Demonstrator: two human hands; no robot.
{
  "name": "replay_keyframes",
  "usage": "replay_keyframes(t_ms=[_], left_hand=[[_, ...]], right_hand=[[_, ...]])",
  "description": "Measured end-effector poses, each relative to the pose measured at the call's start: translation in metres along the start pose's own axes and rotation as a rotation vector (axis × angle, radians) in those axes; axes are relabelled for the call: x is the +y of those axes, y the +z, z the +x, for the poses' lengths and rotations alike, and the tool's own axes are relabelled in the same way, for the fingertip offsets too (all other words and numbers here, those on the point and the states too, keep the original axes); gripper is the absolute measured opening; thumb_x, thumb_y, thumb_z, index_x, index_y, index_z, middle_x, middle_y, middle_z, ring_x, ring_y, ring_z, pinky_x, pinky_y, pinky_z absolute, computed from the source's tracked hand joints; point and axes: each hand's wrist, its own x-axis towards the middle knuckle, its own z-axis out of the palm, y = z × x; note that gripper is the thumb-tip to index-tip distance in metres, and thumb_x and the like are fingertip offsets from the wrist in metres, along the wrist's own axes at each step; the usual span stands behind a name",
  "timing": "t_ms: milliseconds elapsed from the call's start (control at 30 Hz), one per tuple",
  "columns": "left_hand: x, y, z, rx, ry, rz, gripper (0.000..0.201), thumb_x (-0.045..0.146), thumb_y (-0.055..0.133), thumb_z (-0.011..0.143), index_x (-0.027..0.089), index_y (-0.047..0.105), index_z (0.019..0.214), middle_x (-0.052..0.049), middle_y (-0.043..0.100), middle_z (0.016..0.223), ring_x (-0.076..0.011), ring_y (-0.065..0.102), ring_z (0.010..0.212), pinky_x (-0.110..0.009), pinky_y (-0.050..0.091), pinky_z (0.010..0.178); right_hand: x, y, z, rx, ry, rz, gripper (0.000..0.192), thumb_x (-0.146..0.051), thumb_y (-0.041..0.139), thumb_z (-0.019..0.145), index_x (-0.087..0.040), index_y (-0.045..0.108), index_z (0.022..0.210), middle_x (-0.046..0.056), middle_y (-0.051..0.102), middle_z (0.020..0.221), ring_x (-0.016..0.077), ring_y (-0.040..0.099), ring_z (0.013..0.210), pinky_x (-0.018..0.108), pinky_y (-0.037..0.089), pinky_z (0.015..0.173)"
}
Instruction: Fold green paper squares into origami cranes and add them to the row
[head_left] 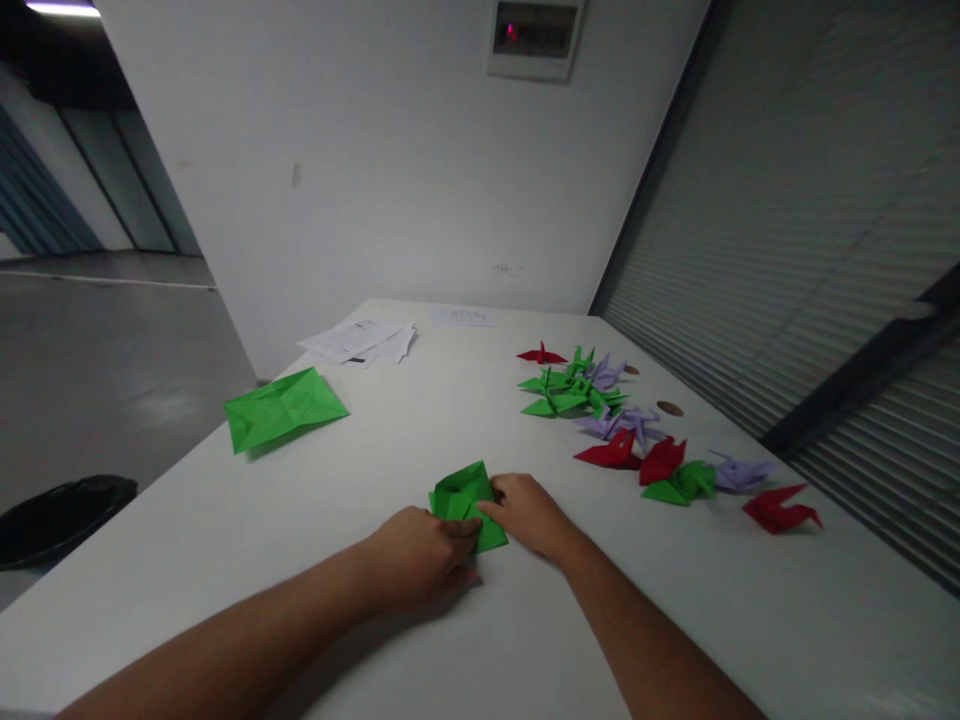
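A partly folded square of green origami paper [459, 497] lies on the white table between my two hands. My left hand [427, 552] is closed at its lower left side, with the index finger pressed along the paper's front. At the right edge, my right hand [525, 510] pinches the paper between thumb and fingers. The paper's top flap is raised a little. Some of my left fingers are hidden beneath the hand.
A creased green sheet [286, 408] lies on the left. Several folded paper cranes, green [555, 402], red [781, 510] and purple [739, 472], stand along the right side. Printed papers [358, 341] rest at the back left. A black-lined bin [64, 520] stands beyond the table's left edge.
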Motion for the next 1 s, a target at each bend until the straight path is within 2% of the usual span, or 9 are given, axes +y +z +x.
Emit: replay_keyframes(t_ms=[167, 433, 533, 800, 900, 1000], left_hand=[[-0.002, -0.004, -0.003, 0.002, 0.021, -0.055, 0.035, 0.031, 0.061, 0.095, 0.023, 0.066, 0.128, -0.014, 0.068, 0.136, -0.0279, 0.077, 0.087, -0.038, 0.063, 0.077], [0.0, -0.005, -0.003, -0.005, 0.059, -0.058, 0.036, 0.032, 0.06, 0.095, 0.024, 0.065, 0.13, -0.011, 0.069, 0.136, -0.03, 0.077, 0.089, -0.039, 0.063, 0.075], [0.002, -0.007, -0.003, -0.021, 0.064, -0.029, 0.036, 0.033, 0.059, 0.096, 0.023, 0.065, 0.131, -0.011, 0.07, 0.135, -0.0312, 0.078, 0.088, -0.041, 0.063, 0.072], [0.002, -0.006, -0.002, -0.024, 0.059, 0.013, 0.039, 0.033, 0.059, 0.096, 0.023, 0.063, 0.133, -0.01, 0.073, 0.129, -0.0307, 0.077, 0.084, -0.041, 0.063, 0.07], [0.001, -0.005, -0.002, -0.03, 0.061, 0.017, 0.037, 0.034, 0.059, 0.095, 0.024, 0.064, 0.131, -0.01, 0.069, 0.136, -0.0293, 0.077, 0.086, -0.039, 0.063, 0.072], [0.002, -0.006, -0.002, -0.037, 0.066, 0.033, 0.035, 0.034, 0.058, 0.096, 0.022, 0.065, 0.128, -0.012, 0.066, 0.141, -0.0281, 0.077, 0.085, -0.039, 0.063, 0.07]], right_hand=[[-0.001, -0.005, 0.0, 0.018, -0.022, 0.094, 0.027, -0.027, 0.068, 0.088, -0.017, 0.061, 0.063, -0.002, 0.058, 0.06, 0.0133, 0.05, 0.058, 0.026, 0.027, 0.054], [-0.001, -0.007, 0.003, 0.19, -0.092, 0.139, 0.04, -0.029, 0.068, 0.086, -0.021, 0.043, 0.055, -0.004, 0.045, 0.06, 0.0132, 0.044, 0.06, 0.027, 0.028, 0.059], [-0.004, -0.009, 0.002, 0.249, -0.089, 0.178, 0.038, -0.031, 0.065, 0.088, -0.021, 0.045, 0.057, -0.003, 0.045, 0.061, 0.0139, 0.045, 0.06, 0.028, 0.03, 0.059], [-0.012, -0.016, -0.001, 0.392, -0.118, 0.254, 0.029, -0.032, 0.062, 0.091, -0.02, 0.062, 0.065, 0.001, 0.058, 0.066, 0.0161, 0.051, 0.061, 0.029, 0.038, 0.062], [-0.011, -0.015, 0.0, 0.394, -0.123, 0.228, 0.026, -0.03, 0.064, 0.09, -0.019, 0.064, 0.066, 0.001, 0.059, 0.066, 0.0157, 0.051, 0.061, 0.028, 0.037, 0.061], [-0.006, -0.013, 0.001, 0.325, -0.12, 0.13, 0.029, -0.027, 0.071, 0.086, -0.019, 0.059, 0.06, -0.001, 0.056, 0.063, 0.0142, 0.05, 0.06, 0.027, 0.035, 0.06]])
